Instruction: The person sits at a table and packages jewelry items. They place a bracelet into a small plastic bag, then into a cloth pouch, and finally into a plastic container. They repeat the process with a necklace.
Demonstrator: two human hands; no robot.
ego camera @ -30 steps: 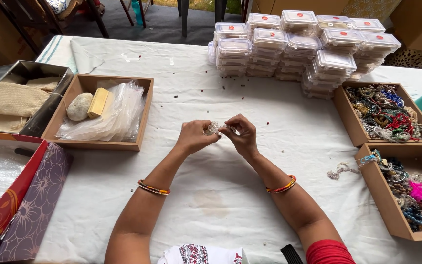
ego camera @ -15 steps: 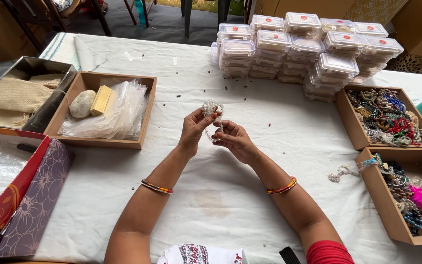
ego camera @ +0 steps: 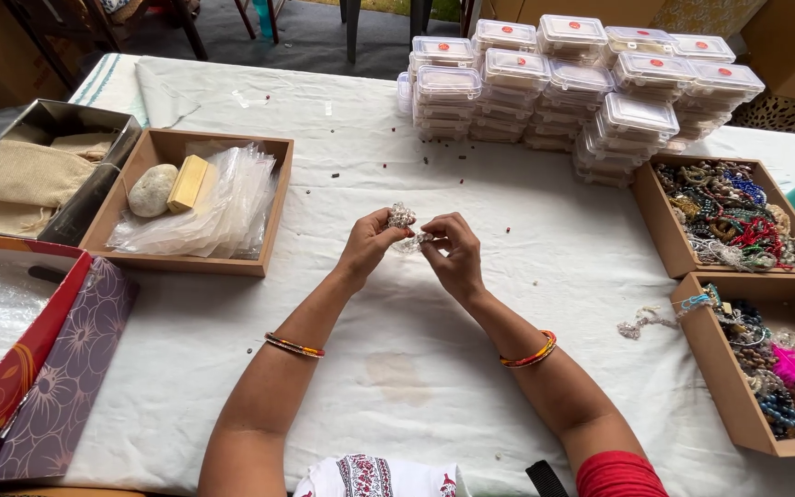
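Since the earlier frame both hands have drifted slightly left and lower over the cloth, and the beaded piece now sits between the fingertips rather than raised above them

Item: clear beaded bracelet [ego camera: 404,224], small, pale, glassy, held above the middle of the white tablecloth [ego camera: 508,304]. One bunched end pokes up above the thumb; the rest runs across to the other hand.

Left hand [ego camera: 370,247]: fingers pinched shut on the bracelet's upper end; striped bangle at the wrist.

Right hand [ego camera: 454,256]: fingers closed on the lower end of the same bracelet; orange bangle at the wrist. Hands close together, almost touching, joined by the piece.

Progress, as judged: the bracelet is being worked or checked in the fingers and has not been bagged or boxed; the many pieces in the trays suggest much is left.

Surroundings:
- Loose dark beads scattered on the cloth near the hands
- Wooden tray [ego camera: 186,267] to the left, holding a pale stone [ego camera: 152,190], a yellow block [ego camera: 188,182] and clear plastic sleeves [ego camera: 209,216]
- Metal tin with cloth pouches [ego camera: 25,175], further left
- Patterned gift bag [ego camera: 57,368] lying at the near left
- Stacks of clear lidded boxes [ego camera: 581,83] at the far side
- Two cardboard trays of mixed beaded jewellery [ego camera: 724,216] on the right, a pale strand [ego camera: 641,322] trailing out of the nearer one
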